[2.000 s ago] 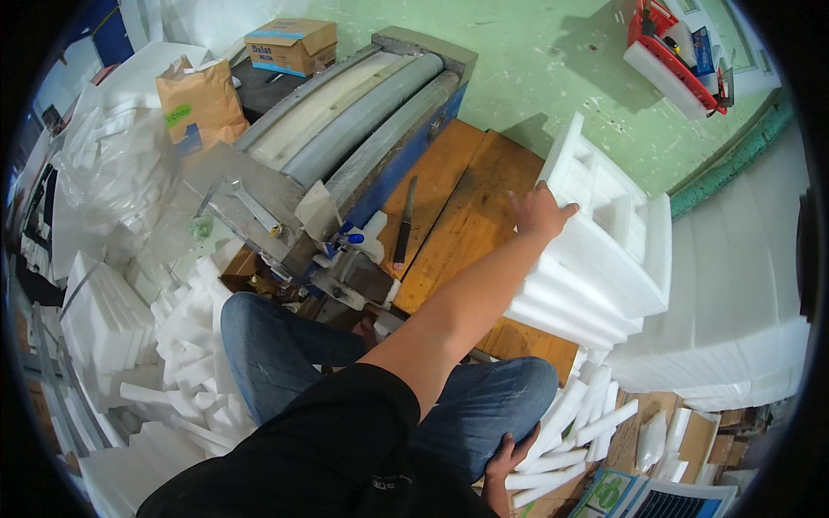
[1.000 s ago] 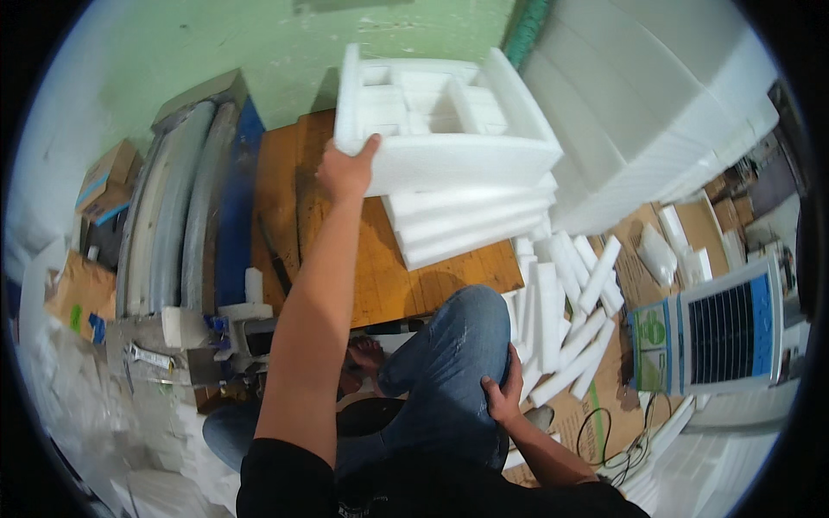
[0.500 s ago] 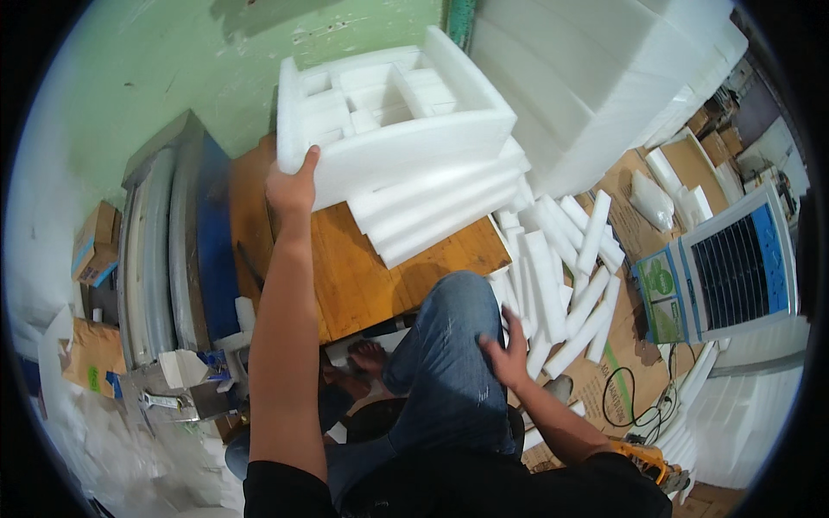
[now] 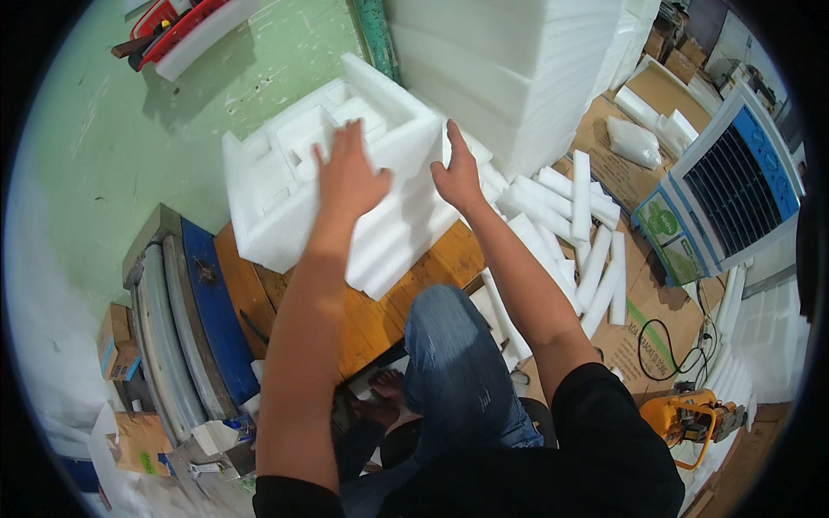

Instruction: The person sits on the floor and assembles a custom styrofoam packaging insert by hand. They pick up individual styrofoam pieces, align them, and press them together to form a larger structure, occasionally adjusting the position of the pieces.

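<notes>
**Head view: both hands on a white foam tray**

Head camera looks down on a wooden bench where a stack of moulded white foam trays rests. The top foam tray, with raised walls and sunken compartments, sits on that stack, tilted toward the green floor.

The left hand lies flat on the tray's upper wall, fingers spread wide and pressed on the foam, gripping nothing. The right hand touches the tray's right end, fingers straight and close together; whether the thumb hooks under the edge cannot be told.

Just right of the bench, loose foam strips lie scattered over cardboard. A tall pile of foam slabs rises behind the tray. An air cooler stands farther right.
</notes>
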Available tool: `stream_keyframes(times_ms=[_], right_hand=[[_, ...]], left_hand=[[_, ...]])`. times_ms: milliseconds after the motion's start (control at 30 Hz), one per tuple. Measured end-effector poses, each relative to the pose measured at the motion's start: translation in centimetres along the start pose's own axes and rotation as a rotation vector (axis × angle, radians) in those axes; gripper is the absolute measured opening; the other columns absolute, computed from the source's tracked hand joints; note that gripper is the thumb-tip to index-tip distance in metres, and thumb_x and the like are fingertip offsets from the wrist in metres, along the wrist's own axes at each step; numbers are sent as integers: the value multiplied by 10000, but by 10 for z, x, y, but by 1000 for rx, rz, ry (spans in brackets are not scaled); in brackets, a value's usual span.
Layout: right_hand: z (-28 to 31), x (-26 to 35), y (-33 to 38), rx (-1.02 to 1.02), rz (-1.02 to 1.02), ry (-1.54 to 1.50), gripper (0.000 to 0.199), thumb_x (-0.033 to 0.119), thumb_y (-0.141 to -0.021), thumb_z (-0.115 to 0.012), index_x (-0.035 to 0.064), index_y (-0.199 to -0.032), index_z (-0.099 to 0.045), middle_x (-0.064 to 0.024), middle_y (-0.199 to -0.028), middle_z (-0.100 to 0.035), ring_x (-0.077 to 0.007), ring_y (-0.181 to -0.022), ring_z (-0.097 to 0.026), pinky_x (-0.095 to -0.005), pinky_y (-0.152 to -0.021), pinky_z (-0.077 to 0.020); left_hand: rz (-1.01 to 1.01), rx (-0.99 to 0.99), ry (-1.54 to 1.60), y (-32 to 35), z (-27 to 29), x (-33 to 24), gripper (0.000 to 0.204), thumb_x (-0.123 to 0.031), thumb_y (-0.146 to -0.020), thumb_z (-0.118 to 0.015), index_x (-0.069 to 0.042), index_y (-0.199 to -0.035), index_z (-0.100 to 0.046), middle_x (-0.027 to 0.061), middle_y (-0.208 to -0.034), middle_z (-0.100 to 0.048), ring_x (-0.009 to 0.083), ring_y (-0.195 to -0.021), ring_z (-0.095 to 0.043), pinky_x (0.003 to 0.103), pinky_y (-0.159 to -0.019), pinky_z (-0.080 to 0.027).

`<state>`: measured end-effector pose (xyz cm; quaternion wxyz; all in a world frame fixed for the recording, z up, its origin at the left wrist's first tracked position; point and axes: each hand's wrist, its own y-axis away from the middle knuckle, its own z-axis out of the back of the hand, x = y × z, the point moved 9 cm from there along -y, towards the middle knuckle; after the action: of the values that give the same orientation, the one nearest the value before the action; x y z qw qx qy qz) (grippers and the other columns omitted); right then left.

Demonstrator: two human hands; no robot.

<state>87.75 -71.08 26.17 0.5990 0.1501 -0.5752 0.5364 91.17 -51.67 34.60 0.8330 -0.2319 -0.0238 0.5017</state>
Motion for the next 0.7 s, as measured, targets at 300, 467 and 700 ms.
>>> stream_keyframes(times_ms=[300,467,700], right_hand=[[-12,-9,-11,150,17,117,979,-4,-749,-580,26,-1643,-180,-326,-1311,-603,-456,-1135,-624,-453,-1003,-501],[-13,-10,-16,116,41,152,959,-3,-735,-578,46,-1633,-246,-305,-963,-688,-443,-851,-678,-466,-837,-548],[-7,-4,-20,67,96,116,856,22,-729,-591,63,-1566,-420,-287,-799,-666,-439,-728,-668,-470,-770,-554]], left_hand=[[-122,256,-213,-32,-74,-53,741,-243,-746,-781,-14,-1371,-454,136,-1355,-564,294,-1353,-502,595,-1242,-207],[-207,142,-196,-27,-69,-60,705,-117,-699,-780,-20,-1321,-461,130,-1286,-577,296,-1309,-527,555,-1245,-224],[-204,161,-201,-28,-73,-58,691,-46,-668,-762,-13,-1294,-469,145,-1202,-584,310,-1193,-573,431,-1097,-389]])
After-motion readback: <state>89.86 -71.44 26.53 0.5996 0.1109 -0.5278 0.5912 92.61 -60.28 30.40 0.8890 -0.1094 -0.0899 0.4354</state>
